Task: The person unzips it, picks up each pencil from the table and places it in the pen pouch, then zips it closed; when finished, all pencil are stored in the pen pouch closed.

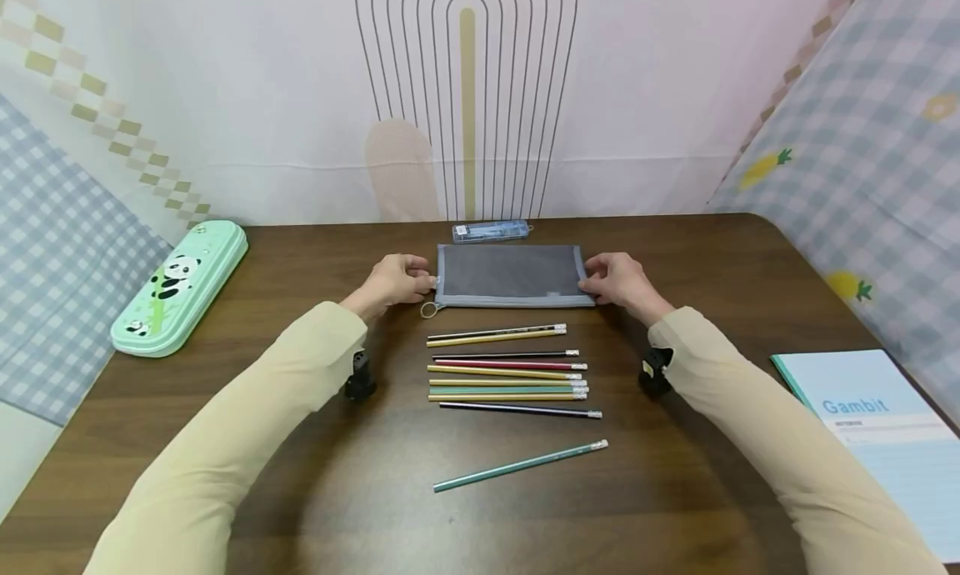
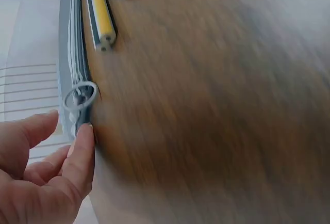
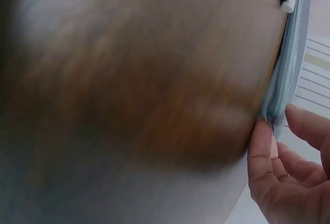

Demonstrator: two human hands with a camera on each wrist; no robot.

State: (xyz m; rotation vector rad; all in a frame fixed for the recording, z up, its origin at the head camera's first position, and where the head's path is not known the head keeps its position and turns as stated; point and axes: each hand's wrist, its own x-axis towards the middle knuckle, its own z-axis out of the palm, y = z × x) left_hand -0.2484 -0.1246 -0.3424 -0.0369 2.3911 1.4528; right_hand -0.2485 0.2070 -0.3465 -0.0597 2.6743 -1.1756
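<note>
A grey mesh zip pouch [image 1: 510, 273] lies flat on the table, its zipper edge toward me. My left hand [image 1: 396, 280] pinches its left end, fingertips right beside the zipper's metal ring [image 2: 81, 96]. At the opposite end my right hand [image 1: 621, 282] grips the right edge near the front corner, thumb and fingers on either side of it. Below the pouch lies a row of pencils [image 1: 510, 365], gold, black, red and green, their eraser ends to the right. One green pencil [image 1: 521, 466] lies slanted apart from them, closer to me.
Behind the pouch sits a small clear-blue case [image 1: 491, 232]. A mint panda pencil case [image 1: 180, 287] stands at the far left of the brown table [image 1: 675, 508]. To the right lies a light-blue notebook [image 1: 885, 442]. Patterned cloth [image 1: 637, 100] hangs at the back.
</note>
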